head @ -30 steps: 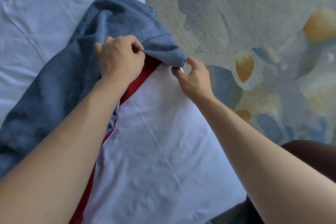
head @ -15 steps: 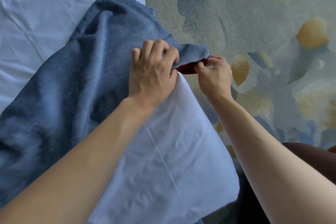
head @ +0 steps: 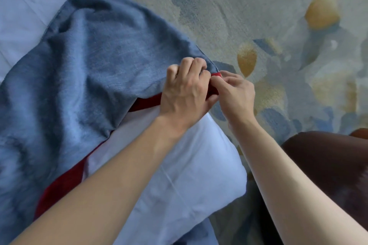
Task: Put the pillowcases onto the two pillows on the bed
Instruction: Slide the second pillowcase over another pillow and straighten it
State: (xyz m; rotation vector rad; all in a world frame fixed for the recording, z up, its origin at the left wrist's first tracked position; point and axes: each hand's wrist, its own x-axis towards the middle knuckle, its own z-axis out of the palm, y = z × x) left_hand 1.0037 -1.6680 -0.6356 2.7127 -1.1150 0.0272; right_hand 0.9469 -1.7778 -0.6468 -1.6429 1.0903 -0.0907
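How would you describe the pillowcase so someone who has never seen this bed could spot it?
On the white bed sheet, beside the patterned carpet, lies a plain white pillow. Draped over its far end is the blue-grey woven pillowcase, pinched at its corner by the left hand and the right hand. Only it shows a red lining.
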